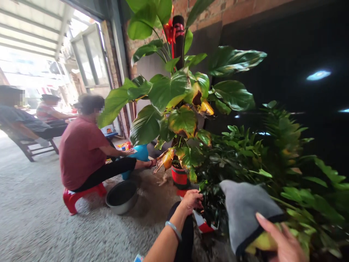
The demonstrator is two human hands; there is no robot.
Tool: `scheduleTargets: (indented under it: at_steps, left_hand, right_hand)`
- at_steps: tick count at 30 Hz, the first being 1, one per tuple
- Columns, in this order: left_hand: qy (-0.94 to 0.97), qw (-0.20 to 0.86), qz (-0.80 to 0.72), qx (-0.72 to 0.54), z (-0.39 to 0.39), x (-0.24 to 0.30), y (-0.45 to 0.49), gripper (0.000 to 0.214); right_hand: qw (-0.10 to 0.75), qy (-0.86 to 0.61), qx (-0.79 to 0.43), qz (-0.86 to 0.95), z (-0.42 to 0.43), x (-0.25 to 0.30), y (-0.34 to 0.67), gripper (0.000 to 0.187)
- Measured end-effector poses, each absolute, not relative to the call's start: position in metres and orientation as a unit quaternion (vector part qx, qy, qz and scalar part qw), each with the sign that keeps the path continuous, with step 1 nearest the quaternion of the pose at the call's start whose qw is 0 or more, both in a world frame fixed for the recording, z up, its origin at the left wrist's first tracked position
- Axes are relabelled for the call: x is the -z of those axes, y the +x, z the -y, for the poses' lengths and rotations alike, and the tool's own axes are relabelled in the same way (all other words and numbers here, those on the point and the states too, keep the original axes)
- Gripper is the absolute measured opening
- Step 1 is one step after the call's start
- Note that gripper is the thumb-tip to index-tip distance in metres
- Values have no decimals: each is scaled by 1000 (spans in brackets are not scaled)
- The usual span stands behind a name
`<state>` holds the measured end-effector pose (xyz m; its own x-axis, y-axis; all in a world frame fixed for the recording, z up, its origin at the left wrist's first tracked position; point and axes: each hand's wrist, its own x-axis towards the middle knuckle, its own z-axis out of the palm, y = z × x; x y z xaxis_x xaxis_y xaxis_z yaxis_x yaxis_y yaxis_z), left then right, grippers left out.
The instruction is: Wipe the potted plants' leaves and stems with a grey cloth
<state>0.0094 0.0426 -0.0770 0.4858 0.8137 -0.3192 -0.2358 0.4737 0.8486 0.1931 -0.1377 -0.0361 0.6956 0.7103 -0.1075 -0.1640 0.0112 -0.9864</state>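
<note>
Right hand (286, 240) pinches gray cloth (248, 207), thumb on near face; cloth beside low foliage, yellow underside showing. Left hand (191, 201) at dark-leaved plant (215, 193), fingers curled; cannot tell if leaf pinched. Step, judged: steadying foliage, cloth ready. Wiping would call for light pressure, leaf supported. Red pot (180, 176) holds tall plant (170, 89). Gray basin (122, 207) on floor; contents too dark to tell.
</note>
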Motion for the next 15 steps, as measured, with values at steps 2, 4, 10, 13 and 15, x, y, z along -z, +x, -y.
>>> scheduleTargets:
  at_steps: [2, 4, 10, 13, 15]
  left_hand:
    - [386, 774, -370, -339, -43, 77, 9, 29]
    - [388, 772, -370, -341, -43, 78, 9, 29]
    - [388, 770, -375, -340, -44, 80, 9, 27]
    - [385, 765, -388, -341, -43, 78, 9, 24]
    - [380, 766, -391, -341, -42, 75, 9, 25]
  right_hand:
    - [696, -612, -315, 205, 131, 24, 206, 44]
    - [704, -606, -315, 193, 125, 22, 206, 48]
    - [626, -579, -519, 67, 128, 34, 161, 42]
    - [641, -548, -538, 13, 128, 5, 141, 39]
    - [714, -535, -451, 28, 118, -23, 134, 38]
